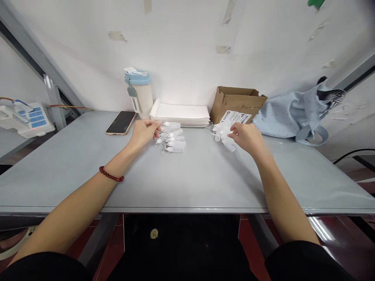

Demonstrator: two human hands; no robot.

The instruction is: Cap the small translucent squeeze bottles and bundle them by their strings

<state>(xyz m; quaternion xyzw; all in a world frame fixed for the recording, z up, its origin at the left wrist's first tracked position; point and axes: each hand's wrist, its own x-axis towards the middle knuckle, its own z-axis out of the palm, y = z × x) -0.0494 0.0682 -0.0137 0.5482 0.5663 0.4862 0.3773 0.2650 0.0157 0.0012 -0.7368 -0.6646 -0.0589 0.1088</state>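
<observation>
Small translucent plastic dropper bottles with white caps and thin loops form two groups on the grey table. In the left group of bottles (176, 144), several lie side by side with their caps to the left. My left hand (144, 132) pinches the cap end of the rearmost bottle (172, 126) there. Over the right-hand group of bottles (228, 146), which lie at mixed angles, my right hand (247, 137) has its thumb and index finger closed at the base of a bottle (224, 128). Its fingertips partly cover that bottle.
Behind the bottles are a stack of white paper (181, 113) and an open cardboard box (234, 103) with a label. A phone (121, 122) and a tumbler (143, 93) stand left; a light blue cloth bag (284, 113) lies right. The grey table (187, 187) ends near my body.
</observation>
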